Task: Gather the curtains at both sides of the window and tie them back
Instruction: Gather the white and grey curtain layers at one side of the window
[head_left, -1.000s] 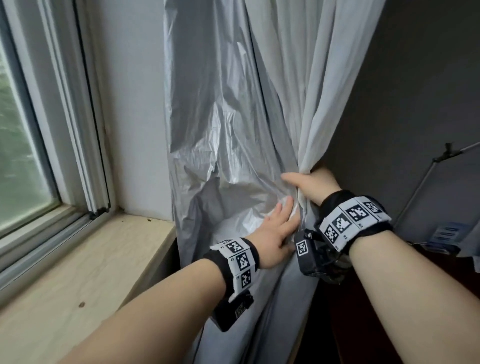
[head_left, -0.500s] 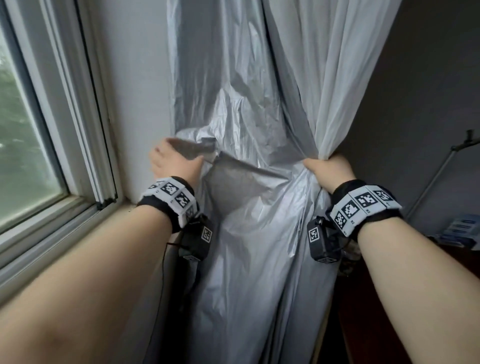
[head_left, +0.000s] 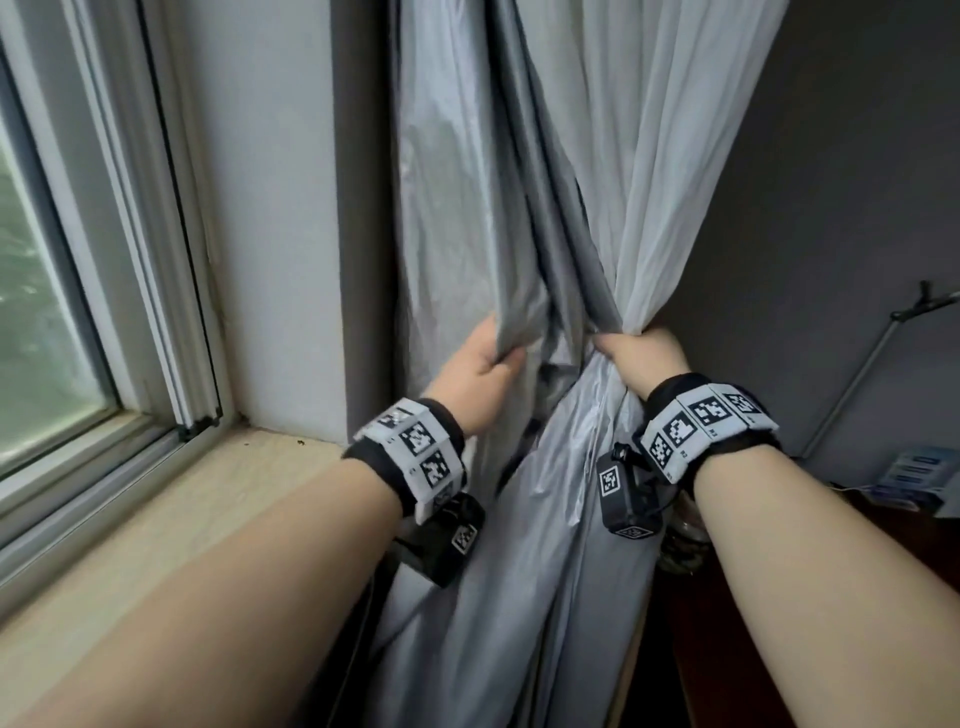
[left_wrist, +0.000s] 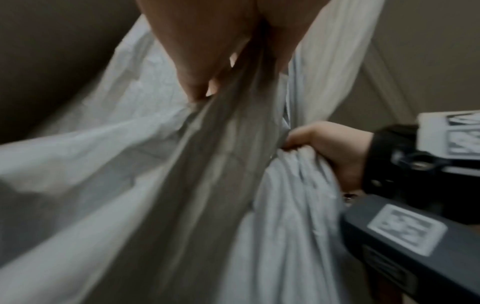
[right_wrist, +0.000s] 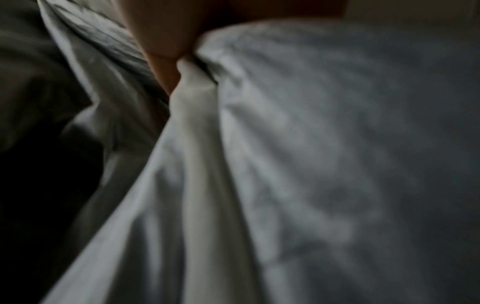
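A silver-grey curtain with a white sheer layer hangs to the right of the window. My left hand grips the curtain's left edge, fingers curled round a fold. In the left wrist view the left hand pinches that grey fold. My right hand clutches the bunched fabric where the grey and white layers meet, and the right hand also shows in the left wrist view. In the right wrist view the fingers are closed on a white fold. No tie-back shows.
The window and its frame fill the left. A pale wooden sill runs below it, under my left forearm. A dark wall is at the right, with a thin metal stand and a box on dark furniture.
My left hand has carried the curtain's left edge rightward, toward the right hand. The loose sheet between them has narrowed into folds. The right hand kept its grip.
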